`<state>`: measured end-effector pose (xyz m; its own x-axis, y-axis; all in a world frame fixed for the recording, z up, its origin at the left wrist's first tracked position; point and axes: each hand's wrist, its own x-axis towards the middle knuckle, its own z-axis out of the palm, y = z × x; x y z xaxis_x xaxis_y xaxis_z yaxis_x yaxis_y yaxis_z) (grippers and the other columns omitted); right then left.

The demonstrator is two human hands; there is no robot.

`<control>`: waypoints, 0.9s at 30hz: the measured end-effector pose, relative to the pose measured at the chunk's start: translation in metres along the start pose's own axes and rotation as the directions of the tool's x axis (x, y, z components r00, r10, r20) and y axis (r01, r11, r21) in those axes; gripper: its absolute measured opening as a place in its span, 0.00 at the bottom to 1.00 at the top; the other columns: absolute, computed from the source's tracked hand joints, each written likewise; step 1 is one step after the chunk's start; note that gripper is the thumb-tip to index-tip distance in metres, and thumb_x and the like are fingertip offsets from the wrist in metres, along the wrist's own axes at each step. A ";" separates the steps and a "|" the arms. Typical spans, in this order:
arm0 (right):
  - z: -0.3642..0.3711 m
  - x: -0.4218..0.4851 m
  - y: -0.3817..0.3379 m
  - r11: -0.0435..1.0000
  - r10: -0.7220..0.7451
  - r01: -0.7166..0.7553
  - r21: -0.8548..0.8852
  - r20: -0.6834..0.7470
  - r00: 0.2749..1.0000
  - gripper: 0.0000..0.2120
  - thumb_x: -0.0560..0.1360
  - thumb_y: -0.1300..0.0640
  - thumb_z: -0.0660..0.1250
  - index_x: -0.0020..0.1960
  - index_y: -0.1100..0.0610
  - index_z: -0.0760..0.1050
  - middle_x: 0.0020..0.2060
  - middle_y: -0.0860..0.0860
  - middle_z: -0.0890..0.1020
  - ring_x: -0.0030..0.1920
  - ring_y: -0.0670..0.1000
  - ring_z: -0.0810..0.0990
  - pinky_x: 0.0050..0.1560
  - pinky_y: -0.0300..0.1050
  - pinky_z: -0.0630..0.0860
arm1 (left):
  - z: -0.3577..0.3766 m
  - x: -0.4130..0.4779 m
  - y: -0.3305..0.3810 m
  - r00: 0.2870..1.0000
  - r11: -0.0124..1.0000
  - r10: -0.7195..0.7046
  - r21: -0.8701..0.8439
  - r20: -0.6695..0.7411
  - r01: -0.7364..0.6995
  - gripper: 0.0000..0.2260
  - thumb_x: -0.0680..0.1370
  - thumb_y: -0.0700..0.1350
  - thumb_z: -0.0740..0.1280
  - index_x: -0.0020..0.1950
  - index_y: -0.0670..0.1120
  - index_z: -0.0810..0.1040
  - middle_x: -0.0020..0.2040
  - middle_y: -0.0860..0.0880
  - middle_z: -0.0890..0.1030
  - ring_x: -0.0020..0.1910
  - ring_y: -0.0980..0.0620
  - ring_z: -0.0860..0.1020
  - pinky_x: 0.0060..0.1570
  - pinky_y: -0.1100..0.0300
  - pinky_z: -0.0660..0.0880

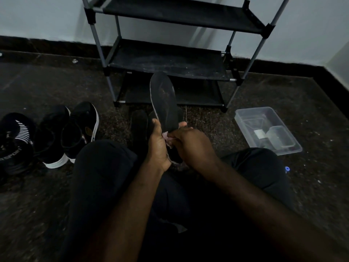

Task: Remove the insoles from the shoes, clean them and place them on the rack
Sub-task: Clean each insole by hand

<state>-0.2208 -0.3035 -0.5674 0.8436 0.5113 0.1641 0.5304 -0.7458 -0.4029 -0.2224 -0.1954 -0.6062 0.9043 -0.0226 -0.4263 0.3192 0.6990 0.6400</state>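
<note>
A black insole [164,100] stands upright in front of me, toe end up. My left hand [158,144] grips its heel end from the left. My right hand [190,146] pinches a small pale pink cloth [166,136] against the insole's lower part. Another dark insole [139,127] lies on the floor behind my hands. Three black shoes stand at the left: a pair with white soles [66,135] and one with white stripes [16,140]. The black shoe rack [168,59] stands against the wall straight ahead, its shelves bare.
A clear plastic tub [266,129] with smaller containers inside sits on the floor at the right. My knees in dark trousers [102,176] fill the foreground. The floor is dark speckled carpet [283,95], bordered by a black skirting along the pale wall.
</note>
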 end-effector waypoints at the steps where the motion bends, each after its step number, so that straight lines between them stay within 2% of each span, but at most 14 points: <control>1: 0.000 0.002 -0.001 1.000 0.011 -0.010 0.002 -0.030 0.999 0.08 0.78 0.51 0.65 0.53 0.50 0.81 0.48 0.50 0.81 0.46 0.54 0.81 0.43 0.47 0.77 | 0.000 -0.001 0.001 1.000 1.000 0.019 -0.011 0.005 -0.019 0.37 0.79 0.69 0.45 0.60 0.40 0.79 0.54 0.40 0.83 0.54 0.44 0.81 0.58 0.50 0.76; 3: -0.002 0.009 0.001 0.998 0.054 -0.055 -0.009 -0.086 0.995 0.12 0.78 0.46 0.63 0.52 0.51 0.81 0.48 0.50 0.77 0.44 0.53 0.80 0.39 0.45 0.73 | 0.000 -0.002 0.002 0.999 0.998 0.046 -0.039 0.011 -0.046 0.33 0.80 0.66 0.45 0.61 0.44 0.78 0.54 0.42 0.83 0.53 0.46 0.82 0.55 0.52 0.78; 7: 0.000 0.022 0.004 0.983 0.185 -0.181 0.035 -0.188 0.965 0.12 0.79 0.47 0.63 0.52 0.53 0.81 0.48 0.53 0.78 0.45 0.55 0.80 0.42 0.46 0.75 | 0.001 -0.002 0.000 0.995 0.996 0.083 -0.031 0.050 -0.081 0.31 0.81 0.65 0.45 0.62 0.47 0.78 0.57 0.43 0.82 0.57 0.46 0.80 0.56 0.50 0.77; 10: 0.008 0.010 -0.008 0.986 0.095 -0.074 0.146 -0.140 0.986 0.10 0.80 0.51 0.63 0.52 0.55 0.80 0.46 0.54 0.78 0.43 0.55 0.80 0.41 0.47 0.76 | -0.004 0.000 0.002 0.997 0.997 0.072 -0.029 0.024 -0.072 0.36 0.78 0.69 0.44 0.62 0.43 0.78 0.57 0.41 0.83 0.56 0.45 0.81 0.60 0.49 0.75; 13: 0.009 0.003 -0.011 0.994 0.032 -0.022 0.112 -0.082 0.996 0.11 0.80 0.51 0.62 0.52 0.55 0.80 0.47 0.54 0.78 0.43 0.55 0.80 0.41 0.50 0.77 | -0.005 0.005 0.001 0.998 0.999 0.047 -0.006 0.046 -0.046 0.44 0.75 0.73 0.42 0.68 0.40 0.74 0.64 0.37 0.78 0.64 0.41 0.76 0.65 0.46 0.72; 15: 0.002 0.014 -0.001 0.987 0.128 -0.110 0.115 -0.158 0.979 0.12 0.79 0.48 0.62 0.50 0.53 0.81 0.45 0.52 0.79 0.43 0.53 0.80 0.41 0.47 0.76 | -0.001 0.006 -0.004 0.999 0.998 0.053 -0.034 0.007 -0.053 0.39 0.76 0.71 0.44 0.67 0.44 0.76 0.64 0.38 0.78 0.65 0.41 0.76 0.64 0.46 0.72; 18: -0.004 0.028 0.011 0.967 0.246 -0.224 0.122 -0.214 0.945 0.10 0.78 0.51 0.64 0.51 0.54 0.81 0.45 0.53 0.80 0.44 0.53 0.80 0.43 0.47 0.76 | 0.003 0.005 -0.011 0.997 0.997 0.063 -0.050 0.048 -0.061 0.35 0.77 0.69 0.46 0.68 0.47 0.75 0.64 0.40 0.78 0.65 0.42 0.76 0.64 0.46 0.72; 21: 0.002 0.021 -0.001 0.978 0.135 -0.109 0.178 -0.143 0.980 0.08 0.78 0.53 0.64 0.47 0.54 0.81 0.42 0.52 0.80 0.42 0.50 0.79 0.44 0.47 0.76 | -0.002 0.005 -0.007 0.998 0.996 0.064 -0.062 0.006 -0.064 0.32 0.79 0.67 0.47 0.63 0.46 0.78 0.58 0.42 0.82 0.59 0.45 0.80 0.59 0.49 0.75; 24: 0.004 0.012 -0.007 0.986 0.044 -0.026 0.166 -0.103 0.994 0.06 0.77 0.55 0.65 0.48 0.53 0.81 0.44 0.51 0.81 0.44 0.51 0.79 0.44 0.50 0.77 | -0.004 0.006 -0.003 0.997 0.995 0.075 -0.063 0.029 -0.073 0.34 0.79 0.67 0.48 0.67 0.42 0.75 0.62 0.38 0.79 0.61 0.43 0.78 0.63 0.48 0.73; 27: -0.002 0.026 0.007 0.977 0.165 -0.133 0.168 -0.194 0.967 0.08 0.78 0.49 0.64 0.48 0.51 0.80 0.44 0.49 0.82 0.44 0.50 0.81 0.44 0.49 0.78 | 0.004 0.001 -0.004 0.996 0.996 0.066 -0.063 0.056 -0.063 0.29 0.80 0.65 0.48 0.62 0.47 0.78 0.59 0.41 0.81 0.60 0.45 0.79 0.62 0.48 0.74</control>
<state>-0.1950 -0.2960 -0.5638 0.9195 0.2884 0.2673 0.3920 -0.7244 -0.5670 -0.2221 -0.2010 -0.6064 0.9379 -0.0161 -0.3466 0.2433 0.7427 0.6238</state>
